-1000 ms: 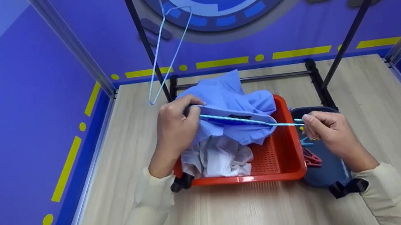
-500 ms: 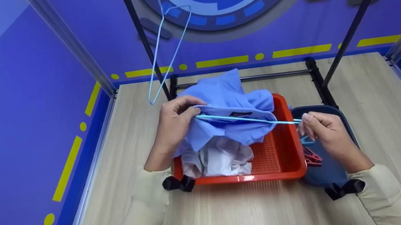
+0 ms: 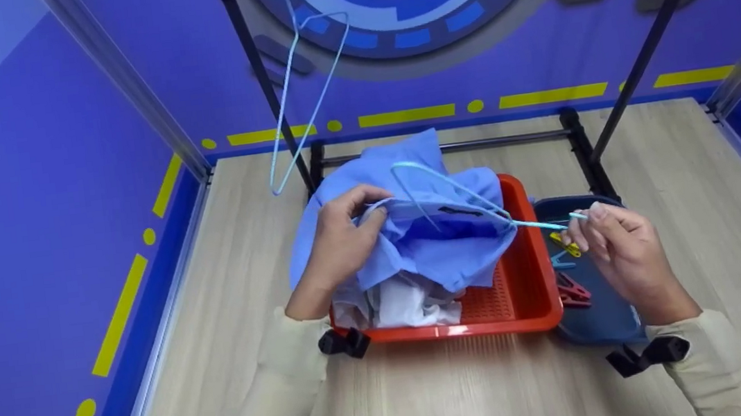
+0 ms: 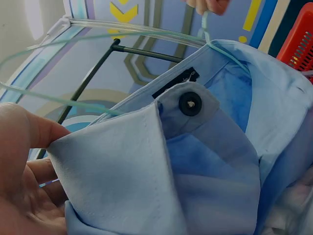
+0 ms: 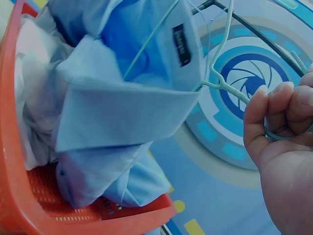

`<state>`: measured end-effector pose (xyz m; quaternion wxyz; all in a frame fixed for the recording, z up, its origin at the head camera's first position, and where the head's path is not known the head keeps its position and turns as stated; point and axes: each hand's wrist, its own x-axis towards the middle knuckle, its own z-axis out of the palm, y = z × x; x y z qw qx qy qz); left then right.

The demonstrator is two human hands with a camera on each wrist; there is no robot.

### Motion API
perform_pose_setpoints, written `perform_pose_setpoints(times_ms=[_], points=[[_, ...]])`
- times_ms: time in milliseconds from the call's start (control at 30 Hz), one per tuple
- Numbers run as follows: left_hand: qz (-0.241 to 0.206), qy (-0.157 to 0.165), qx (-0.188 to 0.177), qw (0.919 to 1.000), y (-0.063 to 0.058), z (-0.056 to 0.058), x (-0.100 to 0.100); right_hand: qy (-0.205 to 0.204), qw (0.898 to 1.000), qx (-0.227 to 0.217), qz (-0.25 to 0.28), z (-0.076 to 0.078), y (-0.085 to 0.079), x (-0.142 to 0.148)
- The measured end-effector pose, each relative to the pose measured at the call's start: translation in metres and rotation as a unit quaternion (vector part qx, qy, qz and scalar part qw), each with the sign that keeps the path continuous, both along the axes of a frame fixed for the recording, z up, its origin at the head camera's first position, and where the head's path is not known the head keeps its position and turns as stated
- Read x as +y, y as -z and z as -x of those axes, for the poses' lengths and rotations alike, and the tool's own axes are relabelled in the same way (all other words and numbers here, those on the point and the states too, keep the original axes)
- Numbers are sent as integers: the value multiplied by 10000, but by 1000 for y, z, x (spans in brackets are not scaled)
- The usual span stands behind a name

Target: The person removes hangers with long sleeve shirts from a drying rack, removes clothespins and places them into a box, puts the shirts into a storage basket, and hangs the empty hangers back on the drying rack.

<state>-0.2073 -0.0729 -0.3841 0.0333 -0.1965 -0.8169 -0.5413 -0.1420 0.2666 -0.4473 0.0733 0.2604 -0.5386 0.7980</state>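
Note:
A light blue shirt (image 3: 447,265) with a dark button and black neck label lies bunched over a red basket (image 3: 547,285). My left hand (image 3: 346,238) pinches one end of its collar (image 4: 112,161) between thumb and fingers. Curled round the hook of a pale turquoise wire hanger (image 4: 73,103) is my right hand (image 3: 627,255), to the right of the basket. The hanger's neck sits at the right end of the collar. One corner of the hanger rises above the back of the collar, and a wire runs down into the neck opening.
White cloth (image 3: 409,305) lies in the basket under the shirt. A dark blue tray (image 3: 606,320) on the right holds red, yellow and blue clothes pegs (image 3: 574,291). Behind stands a black rack (image 3: 658,35); another wire hanger (image 3: 284,103) hangs at the left.
The hanger's far end has swung up and back from beside my left hand. The neck opening has widened. My right hand has shifted slightly right, my left slightly right and down.

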Motion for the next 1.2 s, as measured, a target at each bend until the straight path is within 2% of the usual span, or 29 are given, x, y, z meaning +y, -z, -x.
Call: perform_pose_setpoints(times_ms=[167, 300, 400, 567, 667, 800, 933, 1067, 1133, 1200], points=[[142, 22, -39, 9999, 8, 1, 5, -258, 9981, 71, 557, -2, -5, 3], [334, 126, -133, 9993, 19, 3, 11, -203, 9972, 62, 715, -5, -11, 7], [559, 316, -318, 9974, 28, 2, 14, -77, 9972, -27, 739, -7, -16, 9], [1161, 677, -553, 9894, 41, 0, 21, -150, 9939, -50, 1088, -9, -24, 12], [1702, 834, -550, 9803, 48, -3, 27, -195, 9910, 11, 1323, -10, -28, 15], [2476, 1099, -516, 9612, 58, -8, 36, -130, 9874, 76, 1573, -11, -34, 19], [3245, 1476, -452, 9332, 67, -14, 44, -129, 9785, 64, 2057, -10, -39, 22], [3768, 1801, -490, 9073, 71, -19, 49, -123, 9663, -17, 2569, -11, -44, 23], [3856, 1789, -534, 9036, 70, -21, 50, -105, 9603, -114, 2786, -11, -46, 23], [3742, 1649, -444, 9115, 69, -22, 51, -49, 9542, -243, 2982, -11, -48, 24]])
